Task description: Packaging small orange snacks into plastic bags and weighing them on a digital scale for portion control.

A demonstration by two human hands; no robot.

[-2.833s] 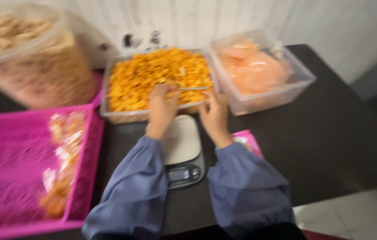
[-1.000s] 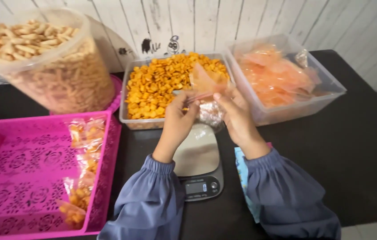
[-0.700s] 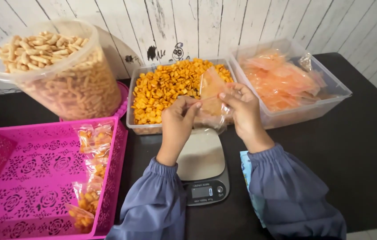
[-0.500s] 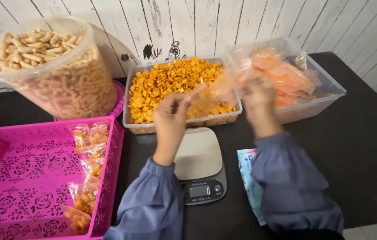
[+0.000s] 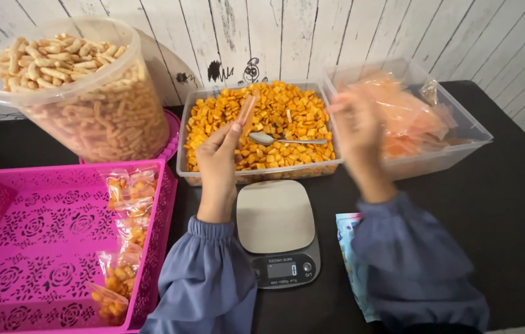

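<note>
Plastic bag in left hand

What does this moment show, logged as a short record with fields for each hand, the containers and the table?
left hand: pinches a small empty plastic bag above the tub of orange crackers
right hand: blurred, at the tub of plastic bags; grip unclear
spoon: lies on the crackers
scale: bare pan, in front of the cracker tub
pink tray: filled snack packets along its right side
round tub: full of pale stick snacks
</note>
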